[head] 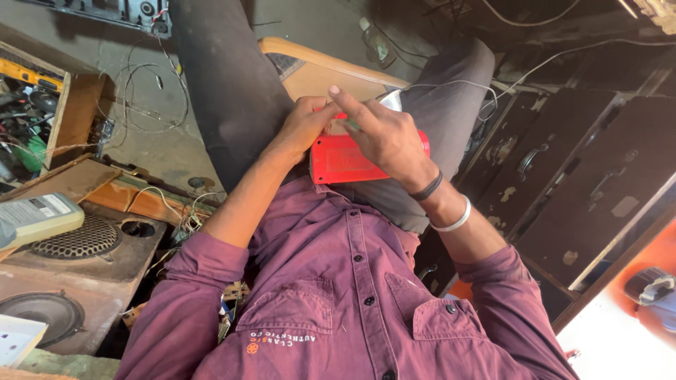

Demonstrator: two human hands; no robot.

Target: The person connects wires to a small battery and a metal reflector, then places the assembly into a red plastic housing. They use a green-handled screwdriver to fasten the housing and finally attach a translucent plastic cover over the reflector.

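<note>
A red plastic box-shaped device [345, 160] rests on my lap, over grey trousers. My left hand [304, 125] grips its far left edge, fingers curled around it. My right hand [384, 134] lies across the top of the device with the index finger stretched out and something thin and greenish pinched under the fingers; what it is I cannot tell. A black band and a silver bangle sit on my right wrist. My maroon shirt fills the lower part of the view.
An old wooden speaker box [84, 253] with a metal grille stands at the left, a grey multimeter [35, 217] on it. A wooden crate of tools [42, 105] is behind it. Loose wires [141, 91] lie on the floor. Dark drawers with handles [556, 169] stand at the right.
</note>
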